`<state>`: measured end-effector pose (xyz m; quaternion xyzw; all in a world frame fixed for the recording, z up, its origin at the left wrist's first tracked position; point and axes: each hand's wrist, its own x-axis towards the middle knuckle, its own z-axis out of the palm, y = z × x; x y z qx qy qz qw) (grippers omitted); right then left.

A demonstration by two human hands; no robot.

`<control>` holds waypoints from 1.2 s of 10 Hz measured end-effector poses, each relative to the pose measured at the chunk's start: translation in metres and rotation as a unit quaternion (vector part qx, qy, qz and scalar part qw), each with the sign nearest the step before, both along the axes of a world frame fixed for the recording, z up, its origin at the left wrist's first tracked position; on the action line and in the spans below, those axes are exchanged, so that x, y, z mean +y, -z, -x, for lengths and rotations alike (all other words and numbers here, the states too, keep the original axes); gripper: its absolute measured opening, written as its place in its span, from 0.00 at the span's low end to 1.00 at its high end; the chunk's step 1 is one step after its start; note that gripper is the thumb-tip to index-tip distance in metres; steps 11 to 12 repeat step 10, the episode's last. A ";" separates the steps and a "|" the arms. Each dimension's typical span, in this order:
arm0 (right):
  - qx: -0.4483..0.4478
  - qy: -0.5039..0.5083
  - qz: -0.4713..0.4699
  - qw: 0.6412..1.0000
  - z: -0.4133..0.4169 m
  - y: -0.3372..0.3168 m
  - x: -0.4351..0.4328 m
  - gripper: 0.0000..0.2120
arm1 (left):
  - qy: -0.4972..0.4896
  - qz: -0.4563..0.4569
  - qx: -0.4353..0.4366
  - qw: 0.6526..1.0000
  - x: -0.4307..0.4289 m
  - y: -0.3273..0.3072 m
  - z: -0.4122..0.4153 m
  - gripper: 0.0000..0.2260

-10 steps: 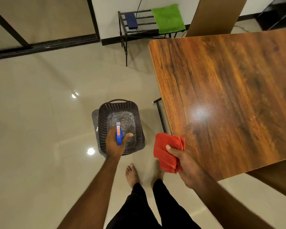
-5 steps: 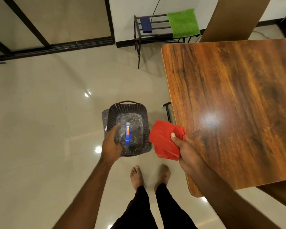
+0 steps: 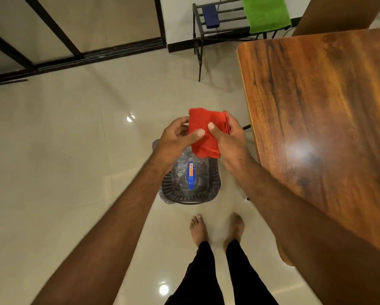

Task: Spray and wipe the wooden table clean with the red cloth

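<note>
Fingers (image 3: 199, 132) of both hands pinched shut on the red cloth (image 3: 204, 130), left hand (image 3: 176, 139) and right hand (image 3: 229, 137) holding it folded over the basket (image 3: 214, 179). Spray bottle (image 3: 190, 176), a second ago in the left hand, now dropped into that dark slotted basket on the glossy tiled floor (image 3: 74, 139). Spraying and wiping likely finished; soft cloth probably next into the basket. Glossy wood-grain tabletop (image 3: 316, 106) bare at right.

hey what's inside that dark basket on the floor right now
A spray bottle with a blue head lies in the basket on clear crinkled plastic. The hands and red cloth cover the basket's far end.
</note>
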<state>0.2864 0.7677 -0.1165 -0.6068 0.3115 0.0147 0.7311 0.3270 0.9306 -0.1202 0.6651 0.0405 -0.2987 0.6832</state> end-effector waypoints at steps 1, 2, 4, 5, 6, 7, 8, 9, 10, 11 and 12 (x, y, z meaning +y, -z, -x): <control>0.049 -0.054 0.019 0.997 -0.016 0.019 0.002 0.26 | -0.021 0.014 0.058 0.998 -0.004 0.019 -0.016 0.30; 0.130 -0.119 0.048 0.983 -0.018 0.041 -0.001 0.36 | -0.046 0.016 0.127 0.991 0.003 0.050 -0.024 0.29; 0.167 -0.126 0.131 0.969 0.013 0.061 -0.022 0.36 | -0.038 -0.160 0.126 0.978 0.020 0.120 -0.029 0.30; 0.163 -0.107 0.138 0.971 0.034 0.066 -0.034 0.33 | -0.020 -0.197 0.116 0.973 0.014 0.147 -0.028 0.28; 0.171 -0.106 0.150 0.968 0.049 0.072 -0.043 0.32 | -0.005 -0.183 0.147 0.972 0.002 0.173 -0.026 0.32; 0.160 -0.123 0.158 0.967 0.063 0.072 -0.050 0.31 | 0.007 -0.194 0.167 0.967 -0.003 0.190 -0.018 0.34; 0.143 -0.132 0.166 0.967 0.078 0.064 -0.056 0.30 | 0.027 -0.253 0.144 0.956 0.002 0.213 -0.011 0.34; 0.104 -0.104 0.142 0.979 0.090 0.058 -0.068 0.29 | 0.040 -0.331 0.096 0.938 0.012 0.224 -0.023 0.35; 0.070 -0.098 0.157 0.980 0.100 0.039 -0.078 0.27 | -0.002 -0.356 0.077 0.931 0.014 0.185 -0.027 0.23; 0.070 -0.098 0.157 0.980 0.100 0.039 -0.078 0.27 | -0.002 -0.356 0.077 0.931 0.014 0.185 -0.027 0.23; 0.070 -0.098 0.157 0.980 0.100 0.039 -0.078 0.27 | -0.002 -0.356 0.077 0.931 0.014 0.185 -0.027 0.23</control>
